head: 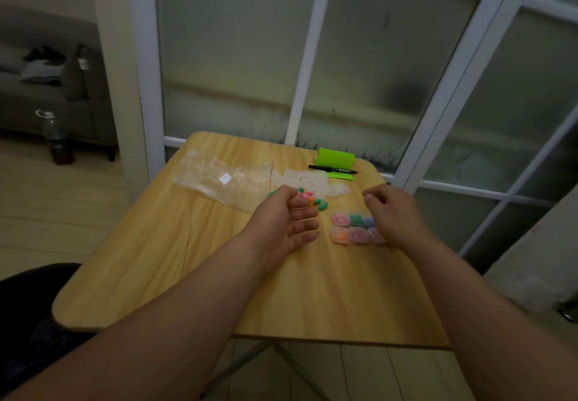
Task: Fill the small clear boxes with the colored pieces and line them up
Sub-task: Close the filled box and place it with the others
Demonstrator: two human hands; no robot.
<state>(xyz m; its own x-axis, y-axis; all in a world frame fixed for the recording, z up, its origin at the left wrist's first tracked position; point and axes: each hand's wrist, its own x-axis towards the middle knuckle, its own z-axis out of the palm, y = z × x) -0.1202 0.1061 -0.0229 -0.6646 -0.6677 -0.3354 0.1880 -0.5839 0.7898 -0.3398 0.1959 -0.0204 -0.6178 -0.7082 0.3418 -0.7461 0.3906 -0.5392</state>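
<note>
Right of centre on the wooden table, two rows of filled clear boxes sit partly under your right hand. Its fingers are loosely curled and seem to hold nothing. Your left hand, fingers straight and empty, touches the loose colored pieces. Filling looks about midway; next, take one of the empty clear boxes just above the pile.

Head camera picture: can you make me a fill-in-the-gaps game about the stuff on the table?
The filled small clear boxes sit in ___ rows.
The black marker pen lies by a bright ___ plastic stand.
The crinkly clear plastic bag lies ___ of the loose coloured pieces.
Missing: two, green, left.
</note>
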